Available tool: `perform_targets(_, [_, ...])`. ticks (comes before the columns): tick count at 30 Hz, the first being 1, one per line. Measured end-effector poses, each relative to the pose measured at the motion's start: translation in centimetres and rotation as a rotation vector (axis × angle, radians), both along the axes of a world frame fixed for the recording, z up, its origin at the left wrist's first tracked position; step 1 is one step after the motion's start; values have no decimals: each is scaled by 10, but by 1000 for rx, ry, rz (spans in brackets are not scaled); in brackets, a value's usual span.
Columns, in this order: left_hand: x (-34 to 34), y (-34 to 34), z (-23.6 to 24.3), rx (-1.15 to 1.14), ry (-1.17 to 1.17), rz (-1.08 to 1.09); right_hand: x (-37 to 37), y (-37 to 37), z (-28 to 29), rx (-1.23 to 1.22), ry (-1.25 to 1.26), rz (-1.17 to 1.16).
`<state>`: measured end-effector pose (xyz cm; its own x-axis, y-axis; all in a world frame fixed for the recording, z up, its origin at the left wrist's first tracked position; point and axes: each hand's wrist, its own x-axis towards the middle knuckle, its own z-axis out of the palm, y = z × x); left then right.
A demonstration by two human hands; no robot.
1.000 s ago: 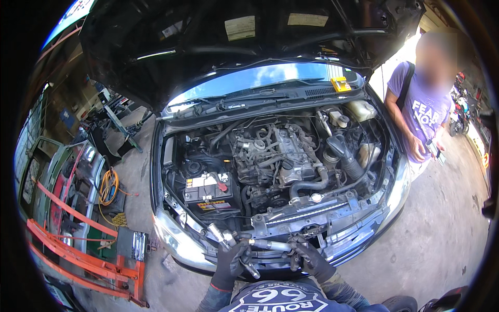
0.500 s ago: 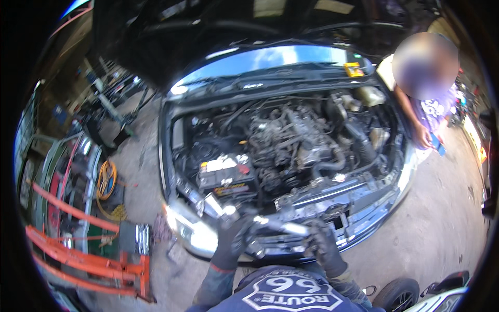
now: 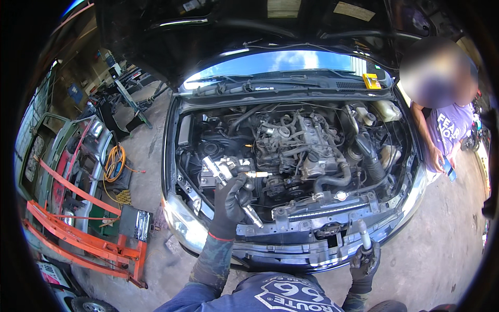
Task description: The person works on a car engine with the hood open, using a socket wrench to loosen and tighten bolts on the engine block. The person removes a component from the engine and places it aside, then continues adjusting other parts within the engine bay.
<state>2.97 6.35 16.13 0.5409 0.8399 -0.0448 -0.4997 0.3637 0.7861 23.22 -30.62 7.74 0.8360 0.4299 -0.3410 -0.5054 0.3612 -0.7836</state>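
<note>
My gloved left hand (image 3: pixel 230 200) is raised over the battery (image 3: pixel 207 181), gripping several chrome socket-tool pieces (image 3: pixel 216 169). Among them, a small pale-and-metal part resembling a spark plug (image 3: pixel 260 174) sticks out to the right. My gloved right hand (image 3: pixel 364 264), low in front of the bumper at the right, holds an upright grey cylindrical part (image 3: pixel 365 235) with a dark lower end. Above and ahead of both hands is the open engine bay, with the engine (image 3: pixel 306 145) in the middle and the radiator cap (image 3: pixel 341 195) near the front.
A person (image 3: pixel 449 132) in a purple shirt stands at the car's right, holding a blue phone-like object (image 3: pixel 448 169). An orange metal frame (image 3: pixel 88 239), coiled hose (image 3: pixel 115 161) and car doors (image 3: pixel 57 135) fill the left. A yellow box (image 3: pixel 371 81) sits below the windscreen.
My hands have moved apart: the left rose up over the battery with its metal pieces, the right dropped down and rightward with the cylinder, now upright. The view has shifted.
</note>
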Motion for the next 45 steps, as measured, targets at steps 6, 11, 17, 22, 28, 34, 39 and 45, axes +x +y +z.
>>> perform_targets(6, [64,-7,-4,137,65,-50,51,-6,-18,-59,-35,163])
perform_targets(11, [157,5,8,362,320,-10,98,-13,-30,-121,109,165])
perform_targets(17, [327,73,17,233,196,-55,151,-17,-34,-155,39,210])
perform_targets(22, [469,141,4,-10,78,-37,173,-18,-63,-319,-281,168])
perform_targets(28, [563,192,-39,-66,24,12,183,-35,-94,-518,-785,165])
perform_targets(34, [528,204,-37,1,17,-248,186,-28,-79,-112,269,-68])
perform_targets(39, [377,141,-29,432,329,-205,183,-14,-60,-686,-646,179])
perform_targets(45, [141,27,-34,276,754,-179,187,31,-42,-488,-549,202])
